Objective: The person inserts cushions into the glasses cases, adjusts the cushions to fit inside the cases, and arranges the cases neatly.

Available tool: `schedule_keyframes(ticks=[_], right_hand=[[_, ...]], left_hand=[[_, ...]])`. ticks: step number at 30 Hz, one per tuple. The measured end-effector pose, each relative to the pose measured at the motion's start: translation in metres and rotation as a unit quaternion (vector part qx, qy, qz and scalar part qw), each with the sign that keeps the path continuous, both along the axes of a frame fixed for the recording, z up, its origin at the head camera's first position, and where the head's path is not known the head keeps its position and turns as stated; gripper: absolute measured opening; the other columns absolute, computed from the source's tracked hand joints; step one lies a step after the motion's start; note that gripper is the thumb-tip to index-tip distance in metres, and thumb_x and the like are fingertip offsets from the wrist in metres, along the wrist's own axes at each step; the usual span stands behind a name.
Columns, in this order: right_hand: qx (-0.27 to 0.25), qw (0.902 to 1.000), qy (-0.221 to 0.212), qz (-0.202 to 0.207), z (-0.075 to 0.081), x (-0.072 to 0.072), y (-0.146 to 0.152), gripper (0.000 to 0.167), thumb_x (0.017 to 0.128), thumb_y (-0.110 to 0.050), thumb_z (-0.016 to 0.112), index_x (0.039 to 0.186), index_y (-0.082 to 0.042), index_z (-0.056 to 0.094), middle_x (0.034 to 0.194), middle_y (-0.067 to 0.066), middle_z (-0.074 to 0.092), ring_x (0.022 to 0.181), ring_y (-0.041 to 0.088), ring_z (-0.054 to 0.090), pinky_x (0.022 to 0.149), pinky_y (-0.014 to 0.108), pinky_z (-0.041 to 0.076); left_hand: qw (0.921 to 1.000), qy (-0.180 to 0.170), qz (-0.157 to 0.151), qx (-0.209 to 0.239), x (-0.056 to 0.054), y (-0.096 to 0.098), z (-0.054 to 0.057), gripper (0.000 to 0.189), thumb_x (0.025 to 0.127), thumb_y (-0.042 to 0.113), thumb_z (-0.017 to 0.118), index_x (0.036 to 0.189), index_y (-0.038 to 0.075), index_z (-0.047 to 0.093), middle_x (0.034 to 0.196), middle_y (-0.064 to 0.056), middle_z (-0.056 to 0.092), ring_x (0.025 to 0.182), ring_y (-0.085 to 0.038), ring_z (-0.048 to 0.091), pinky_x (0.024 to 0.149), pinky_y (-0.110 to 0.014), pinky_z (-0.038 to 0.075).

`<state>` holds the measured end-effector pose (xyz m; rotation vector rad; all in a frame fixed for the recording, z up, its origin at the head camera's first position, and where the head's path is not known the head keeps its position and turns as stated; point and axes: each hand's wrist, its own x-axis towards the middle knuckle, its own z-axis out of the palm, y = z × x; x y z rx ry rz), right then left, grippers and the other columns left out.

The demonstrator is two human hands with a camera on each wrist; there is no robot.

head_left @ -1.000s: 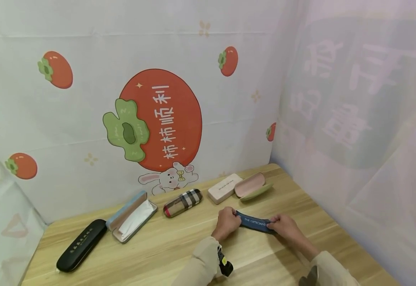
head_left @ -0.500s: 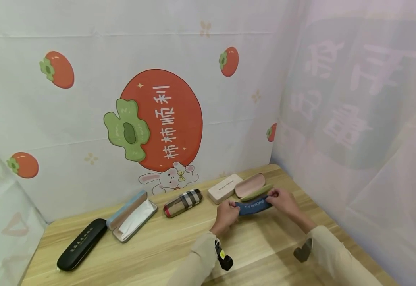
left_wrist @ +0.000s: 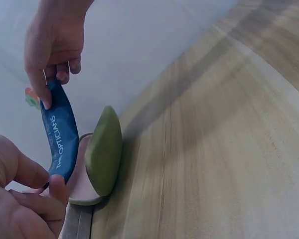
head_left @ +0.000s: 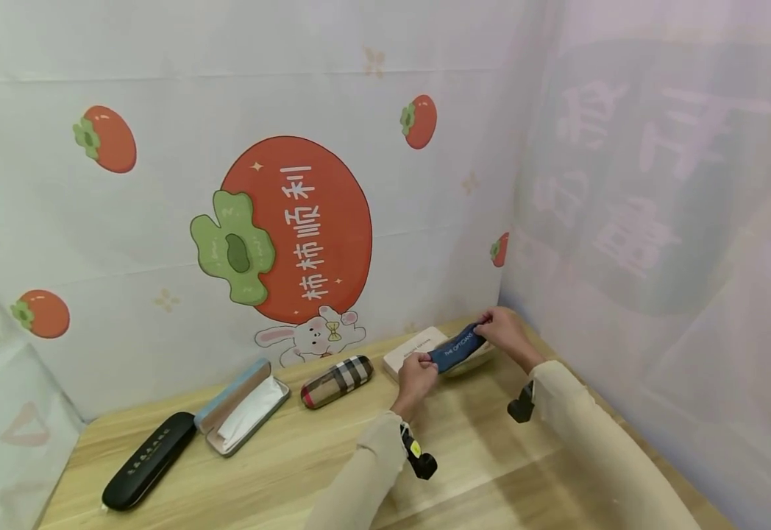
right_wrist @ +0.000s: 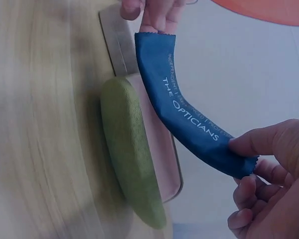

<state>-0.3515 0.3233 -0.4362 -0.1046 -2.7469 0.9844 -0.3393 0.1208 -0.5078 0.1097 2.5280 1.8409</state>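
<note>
A folded dark blue lens cloth point(head_left: 455, 352) with white "THE OPTICIANS" lettering stretches between both hands, sagging in a curve. My left hand point(head_left: 417, 379) pinches its left end between thumb and fingers. The other end is pinched by my right hand point(head_left: 505, 331), which is higher and farther back. Just beyond the cloth stands a green glasses case point(right_wrist: 129, 149), open, with a pink lining; in the head view the cloth covers most of it. Beside that case lies a white glasses case point(head_left: 418, 342), near my left fingertips.
A plaid glasses case point(head_left: 337, 381) lies left of the hands. Farther left are an open blue-grey case point(head_left: 246, 434) holding a white cloth point(head_left: 249, 408) and a black case point(head_left: 149, 461). Printed fabric walls point(head_left: 445, 221) border the wooden table point(head_left: 279, 478).
Both hands have carried the cloth up and back, from over the table to in front of the green case. The right end has risen and the cloth now slants.
</note>
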Motion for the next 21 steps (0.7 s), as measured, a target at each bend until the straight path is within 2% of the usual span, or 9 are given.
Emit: schedule_keyframes(ticks=[4,5,9,11,13,15,18,21], right_hand=[[-0.006,0.9998,-0.017,-0.009,-0.003,-0.007,0.005,0.016,0.087,-0.008,0.071,0.096,0.005,0.07,0.097,0.019,0.07,0.087,0.029,0.062,0.075,0.035,0.049],[-0.01,0.9997,-0.02,-0.011,-0.004,-0.008,0.006,0.017,0.088,-0.008,0.071,0.097,0.006,0.07,0.098,0.02,0.07,0.088,0.03,0.062,0.076,0.037,0.05],[-0.026,0.9992,-0.027,-0.018,-0.008,-0.014,0.008,0.017,0.089,-0.006,0.071,0.099,0.008,0.069,0.1,0.021,0.069,0.089,0.03,0.062,0.077,0.039,0.051],[-0.027,0.9993,-0.022,-0.016,-0.011,-0.015,0.008,0.016,0.088,-0.005,0.072,0.095,0.009,0.069,0.096,0.022,0.069,0.086,0.03,0.061,0.073,0.036,0.05],[-0.026,0.9994,-0.016,-0.015,-0.014,-0.016,0.01,0.013,0.087,-0.003,0.072,0.091,0.009,0.07,0.091,0.021,0.069,0.081,0.028,0.059,0.068,0.033,0.047],[-0.025,0.9996,-0.007,-0.012,-0.018,-0.018,0.012,0.012,0.086,-0.002,0.073,0.087,0.009,0.07,0.083,0.017,0.068,0.077,0.025,0.057,0.063,0.03,0.043],[-0.018,0.9997,-0.007,-0.013,-0.026,-0.021,0.017,0.016,0.086,-0.003,0.073,0.078,0.009,0.067,0.07,0.01,0.061,0.068,0.02,0.051,0.061,0.028,0.039],[-0.013,0.9996,-0.021,-0.015,-0.034,-0.023,0.022,0.023,0.089,-0.005,0.071,0.072,0.01,0.067,0.059,0.002,0.052,0.06,0.016,0.043,0.058,0.027,0.035]], left_hand=[[0.9977,-0.019,-0.048,0.044,-0.001,0.001,-0.005,0.036,0.085,-0.002,0.058,0.12,-0.008,0.065,0.104,-0.017,0.073,0.085,-0.018,0.068,0.069,-0.025,0.055],[0.9961,-0.027,-0.06,0.059,-0.002,0.001,-0.008,0.041,0.084,-0.004,0.055,0.124,-0.009,0.063,0.106,-0.018,0.072,0.082,-0.016,0.068,0.065,-0.024,0.055],[0.9876,-0.056,-0.105,0.102,-0.004,0.002,-0.013,0.057,0.08,-0.011,0.047,0.137,-0.014,0.052,0.123,-0.026,0.067,0.076,-0.022,0.068,0.052,-0.018,0.044],[0.9851,-0.062,-0.127,0.097,-0.004,0.002,-0.015,0.06,0.082,-0.01,0.046,0.142,-0.013,0.047,0.13,-0.026,0.064,0.071,-0.016,0.066,0.048,-0.016,0.034],[0.9822,-0.065,-0.151,0.09,-0.002,0.002,-0.016,0.058,0.088,-0.01,0.046,0.146,-0.014,0.042,0.138,-0.027,0.06,0.073,-0.016,0.067,0.051,-0.017,0.036],[0.978,-0.074,-0.171,0.094,0.0,0.003,-0.017,0.056,0.093,-0.008,0.045,0.148,-0.014,0.038,0.142,-0.027,0.056,0.071,-0.009,0.064,0.056,-0.018,0.039],[0.9718,-0.096,-0.188,0.105,0.002,0.005,-0.019,0.057,0.097,-0.004,0.046,0.152,-0.011,0.033,0.149,-0.026,0.051,0.071,-0.008,0.063,0.056,-0.02,0.04],[0.9688,-0.111,-0.192,0.11,0.002,0.006,-0.02,0.061,0.097,-0.002,0.047,0.155,-0.007,0.03,0.154,-0.023,0.046,0.071,-0.007,0.063,0.048,-0.02,0.032]])
